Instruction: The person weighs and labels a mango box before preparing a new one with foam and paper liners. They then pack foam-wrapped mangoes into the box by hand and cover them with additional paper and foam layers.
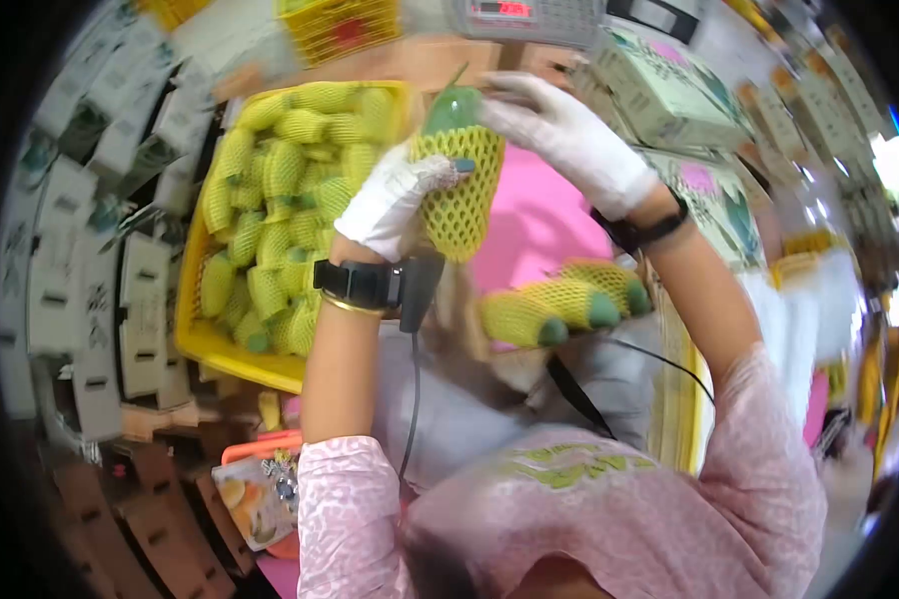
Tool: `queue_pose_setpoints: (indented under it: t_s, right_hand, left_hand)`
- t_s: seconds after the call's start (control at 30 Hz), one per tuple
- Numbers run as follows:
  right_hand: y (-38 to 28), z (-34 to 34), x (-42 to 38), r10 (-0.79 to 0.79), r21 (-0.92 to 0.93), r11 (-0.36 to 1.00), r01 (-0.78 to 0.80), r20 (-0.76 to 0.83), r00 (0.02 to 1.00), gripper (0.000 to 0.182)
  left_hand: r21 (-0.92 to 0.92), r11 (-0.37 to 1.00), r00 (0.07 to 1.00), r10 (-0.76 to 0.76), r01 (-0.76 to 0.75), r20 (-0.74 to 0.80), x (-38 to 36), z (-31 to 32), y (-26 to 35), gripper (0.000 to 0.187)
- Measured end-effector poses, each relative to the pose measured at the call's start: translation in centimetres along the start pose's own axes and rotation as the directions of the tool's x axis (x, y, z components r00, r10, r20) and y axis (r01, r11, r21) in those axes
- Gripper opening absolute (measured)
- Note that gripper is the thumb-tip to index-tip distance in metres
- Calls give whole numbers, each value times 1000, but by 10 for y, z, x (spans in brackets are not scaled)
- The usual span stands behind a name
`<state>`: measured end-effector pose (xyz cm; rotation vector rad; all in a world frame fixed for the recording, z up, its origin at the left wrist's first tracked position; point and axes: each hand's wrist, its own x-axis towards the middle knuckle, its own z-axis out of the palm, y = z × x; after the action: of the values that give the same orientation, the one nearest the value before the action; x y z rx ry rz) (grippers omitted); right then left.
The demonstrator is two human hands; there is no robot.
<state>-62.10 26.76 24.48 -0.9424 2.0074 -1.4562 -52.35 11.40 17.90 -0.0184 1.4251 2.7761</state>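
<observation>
My left hand (pixel 388 200), in a white glove, is wrapped round a green mango (pixel 456 108) in a yellow foam net sleeve (pixel 461 200). The mango is held upright, with its bare stem end above the net. My right hand (pixel 559 130), also white-gloved, is beside that bare end with its fingers stretched out and apart, their tips right at the fruit. Below them lies an open box with a pink lining (pixel 529 215). Along its near side sit three netted mangoes (pixel 564 304) in a row, their green ends showing.
A yellow crate (pixel 192 334) full of netted mangoes stands at left. Behind are a smaller yellow basket (pixel 342 30) and a scale (pixel 524 20) with a red display. Printed cartons (pixel 664 90) are stacked at right, more boxes (pixel 95 280) at far left. A cable (pixel 415 399) hangs by my left wrist.
</observation>
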Motion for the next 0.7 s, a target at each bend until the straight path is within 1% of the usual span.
queue_pose_setpoints:
  t_s: [0.03, 0.07, 0.1, 0.13, 0.2, 0.23, 0.27, 0.3, 0.33, 0.37, 0.4, 0.43, 0.47, 0.5, 0.53, 0.57, 0.6, 0.63, 0.67, 0.7]
  right_hand:
    - [10, -9, 11, -167, -247, 947, 206, 171, 971, 40]
    - [29, -22, 26, -268, -428, 795, 431, 390, 881, 41]
    - [48, -29, 34, -254, -599, 643, 477, 421, 871, 40]
    - [47, -26, 26, -140, -560, 742, 370, 411, 901, 38]
    - [43, -21, 13, 66, -476, 871, 121, 357, 932, 37]
    - [39, -21, 8, 154, -422, 906, -6, 316, 936, 37]
    - [45, -21, 2, -16, -611, 749, 256, 369, 929, 37]
    - [54, -17, 0, -98, -479, 847, 233, 289, 952, 32]
    - [60, -17, 0, -89, -478, 851, 216, 275, 957, 32]
    - [60, -16, -2, -123, -611, 727, 314, 334, 935, 33]
    - [60, -14, -5, -143, -714, 571, 404, 398, 906, 33]
    - [60, -12, -8, -112, -735, 560, 382, 390, 914, 34]
    - [60, -12, -13, -112, -739, 565, 368, 373, 921, 34]
    - [60, -13, -19, -70, -641, 721, 264, 312, 948, 34]
    - [60, -13, -24, -19, -512, 846, 152, 256, 966, 34]
    - [64, -18, -25, -69, -699, 639, 320, 362, 930, 38]
    - [69, -25, -30, -74, -705, 639, 308, 342, 937, 38]
    - [74, -31, -35, 3, -567, 799, 201, 337, 941, 39]
    - [74, -36, -40, 74, -401, 913, 78, 350, 934, 40]
    - [38, -35, -53, 351, -364, 899, -241, 273, 896, 46]
  left_hand:
    - [-17, 1000, 999, 20, -19, 39, 7, 10, -18, 41]
    - [-28, 998, 996, 51, -49, 68, 16, 15, -35, 42]
    - [-71, 997, 997, 48, -44, 53, 21, 19, -49, 42]
    - [-125, 992, 999, 38, -35, 26, 18, 23, -63, 42]
    - [-86, 991, 995, -103, 103, 12, 15, 23, -68, 40]
    - [-105, 992, 997, -72, 76, 41, 19, 22, -72, 38]
    - [-121, 991, 997, -51, 59, 64, 18, 20, -76, 36]
    - [-77, 996, 998, -43, 46, 36, 17, 23, -78, 34]
    - [-140, 987, 996, -72, 79, 57, 18, 20, -84, 33]
    - [-121, 990, 997, -65, 69, 36, 21, 21, -89, 32]
    - [-99, 993, 998, -56, 57, 15, 23, 22, -92, 31]
    - [-130, 991, 999, -35, 39, 36, 20, 23, -93, 30]
    - [-77, 997, 997, -24, 30, 71, 19, 28, -90, 32]
    - [-68, 997, 997, -21, 26, 77, 21, 26, -94, 34]
    - [-57, 998, 996, -18, 23, 84, 23, 22, -99, 36]
    - [-44, 998, 994, -30, 34, 101, 24, 23, -101, 36]
    - [-40, 996, 994, -75, 79, 83, 24, 25, -104, 37]
    - [-37, 992, 991, -117, 120, 65, 26, 28, -106, 38]
    - [-27, 992, 990, -119, 122, 81, 25, 34, -105, 38]
    - [-33, 991, 987, -128, 131, 95, 22, 38, -103, 37]
